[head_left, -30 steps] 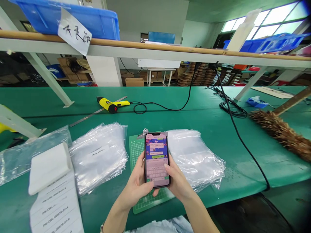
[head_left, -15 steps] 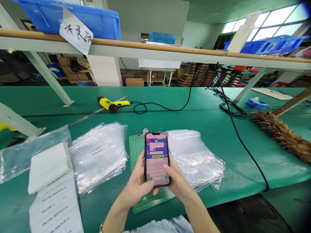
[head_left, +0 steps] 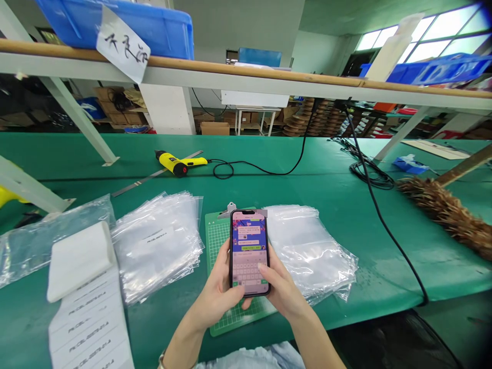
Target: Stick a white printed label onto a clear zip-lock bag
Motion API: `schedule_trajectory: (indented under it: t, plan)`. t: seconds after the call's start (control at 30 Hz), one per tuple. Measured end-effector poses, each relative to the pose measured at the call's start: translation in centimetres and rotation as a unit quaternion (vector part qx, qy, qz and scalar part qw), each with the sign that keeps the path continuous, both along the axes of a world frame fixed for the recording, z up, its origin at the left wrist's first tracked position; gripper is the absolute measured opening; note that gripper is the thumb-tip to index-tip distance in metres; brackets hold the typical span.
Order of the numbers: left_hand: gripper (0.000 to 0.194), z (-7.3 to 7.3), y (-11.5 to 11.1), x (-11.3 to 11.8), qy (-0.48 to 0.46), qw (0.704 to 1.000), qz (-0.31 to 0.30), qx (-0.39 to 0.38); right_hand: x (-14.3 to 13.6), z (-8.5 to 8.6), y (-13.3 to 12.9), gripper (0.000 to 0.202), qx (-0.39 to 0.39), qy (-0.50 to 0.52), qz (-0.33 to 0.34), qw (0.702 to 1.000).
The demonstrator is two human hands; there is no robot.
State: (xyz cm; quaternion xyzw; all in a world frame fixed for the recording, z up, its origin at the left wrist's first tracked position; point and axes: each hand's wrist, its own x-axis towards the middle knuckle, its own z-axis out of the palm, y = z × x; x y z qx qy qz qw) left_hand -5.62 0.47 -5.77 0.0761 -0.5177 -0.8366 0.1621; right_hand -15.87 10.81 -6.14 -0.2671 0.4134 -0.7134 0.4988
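Both my hands hold a smartphone (head_left: 249, 256) whose screen shows a chat and a keyboard. My left hand (head_left: 219, 292) is closed around its left side, thumb at the lower edge of the screen. From the other side my right hand (head_left: 283, 287) grips it, thumb over the keys. Beneath the phone lies a green gridded clipboard (head_left: 217, 241) with a metal clip. Clear plastic bags (head_left: 311, 251) are stacked to the right. Another stack of clear bags (head_left: 157, 246), the top one bearing a printed label, lies on the left, beside a strip of printed labels (head_left: 90, 323).
A yellow heat gun (head_left: 177, 164) lies across a steel ruler (head_left: 140, 183) farther back. Its black cable runs to the shelf (head_left: 246, 75) overhead. Coiled cables (head_left: 371, 177) and a bristly brush (head_left: 442, 210) are at the right. A blue bin (head_left: 161, 33) sits on the shelf.
The view has shifted very slightly, so the bench appears a little to the right. My hands keep the same hold on the phone.
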Motion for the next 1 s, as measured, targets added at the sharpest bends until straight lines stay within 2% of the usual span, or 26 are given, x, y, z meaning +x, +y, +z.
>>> schedule_trajectory:
  t: [0.57, 0.8, 1.0]
  plan:
    - [0.088, 0.25, 0.23, -0.14, -0.018, 1.000, -0.011, -0.015, -0.15, 0.09, -0.11, 0.047, 0.004, -0.032, 0.000, 0.999]
    - [0.084, 0.21, 0.25, -0.11, -0.019, 0.999, -0.019, -0.018, -0.19, 0.33, 0.00, 0.047, -0.001, -0.019, 0.010, 1.000]
    - [0.085, 0.24, 0.04, -0.07, -0.019, 0.999, -0.018, -0.024, -0.14, -0.24, 0.10, 0.058, -0.014, 0.004, 0.013, 1.000]
